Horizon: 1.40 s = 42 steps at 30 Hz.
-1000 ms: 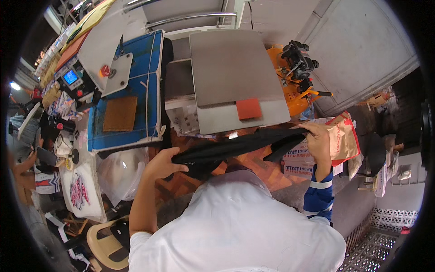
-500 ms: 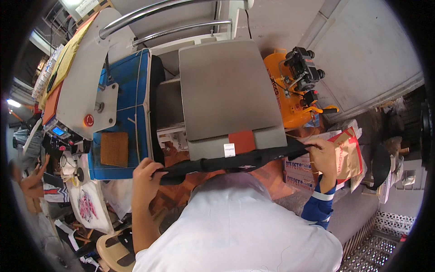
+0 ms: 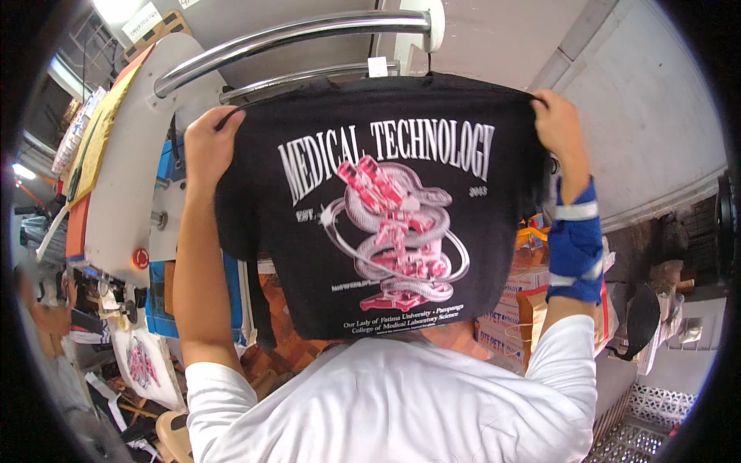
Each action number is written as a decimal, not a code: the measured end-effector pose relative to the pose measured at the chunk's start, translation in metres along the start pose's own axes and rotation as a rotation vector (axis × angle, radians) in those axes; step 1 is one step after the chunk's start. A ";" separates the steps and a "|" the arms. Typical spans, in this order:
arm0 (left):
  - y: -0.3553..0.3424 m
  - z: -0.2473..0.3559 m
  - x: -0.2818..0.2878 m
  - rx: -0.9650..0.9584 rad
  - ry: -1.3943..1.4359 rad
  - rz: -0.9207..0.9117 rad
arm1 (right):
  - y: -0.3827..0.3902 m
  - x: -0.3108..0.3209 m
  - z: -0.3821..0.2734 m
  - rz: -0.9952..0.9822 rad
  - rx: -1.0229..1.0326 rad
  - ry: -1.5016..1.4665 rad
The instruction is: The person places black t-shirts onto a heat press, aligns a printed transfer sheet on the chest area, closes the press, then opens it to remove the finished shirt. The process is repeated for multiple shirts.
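Observation:
A black shirt (image 3: 301,270) hangs spread out in front of me, showing white arched lettering and a pink-and-white graphic with a coiled snake, with smaller print below. My left hand (image 3: 211,143) is closed on the shirt's upper left corner. My right hand (image 3: 556,127) grips the upper right corner, its wrist above a blue sleeve band with pale stripes. The shirt hides most of the grey platen seen earlier. Its top edge lies just below the curved chrome bars (image 3: 293,35) of a machine.
At left are a white machine plate (image 3: 116,193) with a red button (image 3: 140,258), a blue pad (image 3: 159,293) and a table (image 3: 166,390) with a printed sheet. At right are stacked boxes (image 3: 502,332) and a paper bag (image 3: 532,309), beside a pale wall (image 3: 656,139).
Both hands have risen and moved apart. The shirt, earlier a low bunched dark band, is now raised and spread open with its print showing, covering the grey platen.

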<state>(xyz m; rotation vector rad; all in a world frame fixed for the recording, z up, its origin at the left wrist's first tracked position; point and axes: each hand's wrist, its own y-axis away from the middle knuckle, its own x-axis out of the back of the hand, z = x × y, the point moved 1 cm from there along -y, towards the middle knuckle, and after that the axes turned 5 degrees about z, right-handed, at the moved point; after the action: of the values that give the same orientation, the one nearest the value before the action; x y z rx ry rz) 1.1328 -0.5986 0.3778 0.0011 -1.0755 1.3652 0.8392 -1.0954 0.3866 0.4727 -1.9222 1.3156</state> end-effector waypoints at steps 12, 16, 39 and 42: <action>-0.020 -0.121 -0.217 0.838 0.253 0.078 | 0.020 -0.284 0.043 -0.216 -1.093 -0.823; -0.010 -0.131 -0.245 0.698 0.210 0.100 | 0.029 -0.300 0.061 -0.160 -0.961 -0.658; 0.076 -0.106 -0.220 0.082 -0.111 -0.111 | 0.100 -0.261 0.009 -0.299 -0.350 -0.085; 0.189 -0.042 -0.157 0.071 -0.120 -0.425 | 0.188 -0.175 -0.023 -0.529 -0.361 -0.288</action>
<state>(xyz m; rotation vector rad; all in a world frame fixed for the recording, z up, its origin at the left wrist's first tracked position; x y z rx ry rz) 1.0381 -0.6434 0.1521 0.3496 -1.0534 1.0263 0.8387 -1.0169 0.1411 0.9418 -2.0149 0.5717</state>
